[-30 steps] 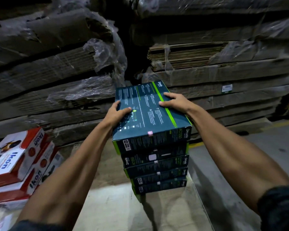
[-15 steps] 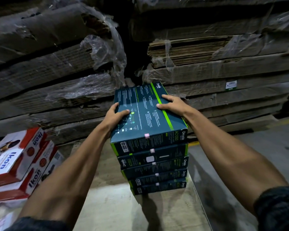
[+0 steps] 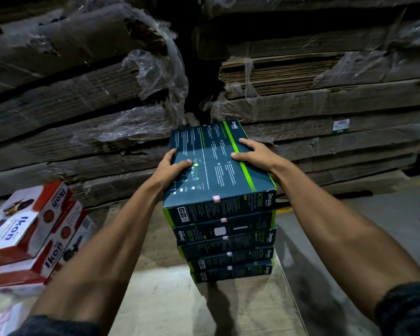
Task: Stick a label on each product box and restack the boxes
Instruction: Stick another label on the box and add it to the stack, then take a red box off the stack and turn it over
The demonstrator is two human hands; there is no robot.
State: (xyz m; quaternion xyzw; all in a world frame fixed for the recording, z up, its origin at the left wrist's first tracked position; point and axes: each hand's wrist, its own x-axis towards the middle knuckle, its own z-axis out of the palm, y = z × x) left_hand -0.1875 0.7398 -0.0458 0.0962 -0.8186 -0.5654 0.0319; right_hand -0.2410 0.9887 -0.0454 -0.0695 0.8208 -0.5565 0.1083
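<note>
- Head view: a stack of dark boxes (image 3: 226, 248) with green edges stands on a pale surface (image 3: 160, 299), and this stack is the landmark for the other places.
- The top box (image 3: 216, 170) lies flat on the stack, its long side going away from the camera. It sits a little out of line with the boxes under it.
- The left hand (image 3: 174, 169) grips the left edge of the top box: the thumb lies on the top face, the fingers curl round the side.
- The right hand (image 3: 255, 155) holds the right edge of the same box, with the fingers spread on the top face near the green stripe.
- So the top box is between the two hands, and both touch it.
- A small pink tab (image 3: 215, 199) sits on the front edge of the top box; similar tabs show on the boxes below.
- To the left of the stack, well apart, lie red and white boxes (image 3: 27, 229).
- Behind the stack are piles of flat cardboard (image 3: 313, 107), partly in torn plastic film (image 3: 155, 69).
</note>
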